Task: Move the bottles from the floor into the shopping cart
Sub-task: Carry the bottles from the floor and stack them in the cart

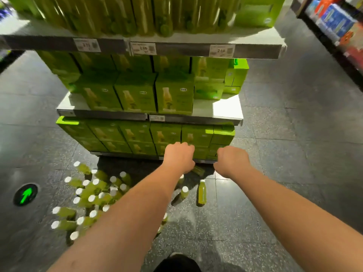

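Display shelf (110, 114), tiers packed with green juice cartons (137, 97). Green juice bottles (92, 198) with white caps are crowded on the floor (275, 193) in front of the shelf's bottom-left corner.

Two more sit apart, before the shelf's middle: an upright bottle (184, 192) and, just beside it, a lying bottle (202, 194) with its cap toward the shelf.

Left hand (179, 157) and right hand (232, 160) are both out near the shelf's lowest tier, backs up, fingers curled under. Cannot tell if either pinches anything. Another bottle end (198, 170) shows just below the left hand; contact unclear.

Green arrow marker (25, 194) is set in the floor, well left of the shelf.
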### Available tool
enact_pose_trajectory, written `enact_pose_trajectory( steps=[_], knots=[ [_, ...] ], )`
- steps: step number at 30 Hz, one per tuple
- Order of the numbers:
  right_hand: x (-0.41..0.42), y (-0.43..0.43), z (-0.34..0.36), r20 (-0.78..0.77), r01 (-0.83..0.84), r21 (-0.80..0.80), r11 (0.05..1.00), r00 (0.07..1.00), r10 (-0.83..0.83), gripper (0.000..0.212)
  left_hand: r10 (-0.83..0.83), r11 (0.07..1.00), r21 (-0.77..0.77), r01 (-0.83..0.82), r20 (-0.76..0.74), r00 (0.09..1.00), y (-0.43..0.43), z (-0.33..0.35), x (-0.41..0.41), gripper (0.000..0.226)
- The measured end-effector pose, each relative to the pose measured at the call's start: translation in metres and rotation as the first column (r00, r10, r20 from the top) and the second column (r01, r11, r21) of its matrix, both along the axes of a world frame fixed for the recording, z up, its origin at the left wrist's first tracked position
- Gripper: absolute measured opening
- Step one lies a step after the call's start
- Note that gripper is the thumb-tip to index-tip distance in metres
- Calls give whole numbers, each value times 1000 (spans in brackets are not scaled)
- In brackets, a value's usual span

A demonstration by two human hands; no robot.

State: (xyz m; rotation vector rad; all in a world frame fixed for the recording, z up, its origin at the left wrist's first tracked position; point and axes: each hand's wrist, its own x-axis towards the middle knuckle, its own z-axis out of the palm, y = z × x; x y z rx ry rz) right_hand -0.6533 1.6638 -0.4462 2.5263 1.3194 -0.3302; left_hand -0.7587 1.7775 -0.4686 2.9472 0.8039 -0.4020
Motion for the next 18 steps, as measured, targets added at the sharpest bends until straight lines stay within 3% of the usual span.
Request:
enact_pose_trajectory(
  steps=[4,7,13,18],
  knots=[
    [46,19,-34,-46,-89,-16,996,995,88,22,109,992,-63,-114,-68,992,11,-19,35,29],
    [81,29,-66,-58,-208,8,978,976,208,26,248,964,-93,-250,-35,968,7,-46,59,24],
    [134,44,-150,-133,-407,-3,914,906,403,22,533,840,-100,-534,-36,845,-29,-126,97,20],
    [162,46,-247,-187,-505,2,863,848,496,24,641,748,-120,-652,-123,758,-51,-226,120,26]
  ],
)
